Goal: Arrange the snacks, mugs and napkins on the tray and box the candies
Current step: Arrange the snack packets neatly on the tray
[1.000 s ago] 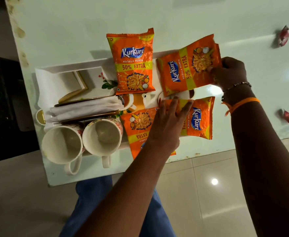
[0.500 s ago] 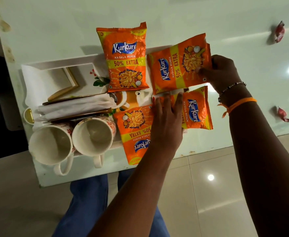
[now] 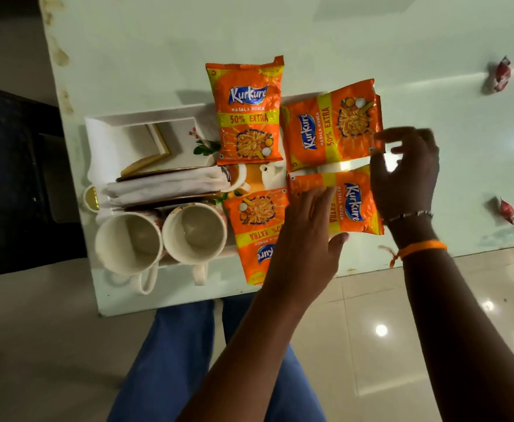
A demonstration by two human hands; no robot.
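Several orange Kurkure snack packets lie on the right half of a white tray (image 3: 146, 118): one upright at the back (image 3: 246, 111), one turned sideways at the back right (image 3: 330, 129), one at the front right (image 3: 353, 205), one upside down at the front (image 3: 257, 233). Two white mugs (image 3: 128, 242) (image 3: 195, 233) stand at the tray's front left, behind them folded white napkins (image 3: 164, 185). My left hand (image 3: 304, 239) rests flat across the two front packets. My right hand (image 3: 408, 175) hovers with fingers spread by the right edge of the sideways packet.
Two red-wrapped candies (image 3: 502, 76) (image 3: 508, 211) lie on the pale green table (image 3: 402, 41) to the right. A small cream box (image 3: 155, 144) sits in the tray's back left. The table's front edge runs just below the tray, above tiled floor and my blue-trousered legs.
My right hand has let go of the sideways packet and opened its fingers. My left hand has slid slightly back toward me over the front packets.
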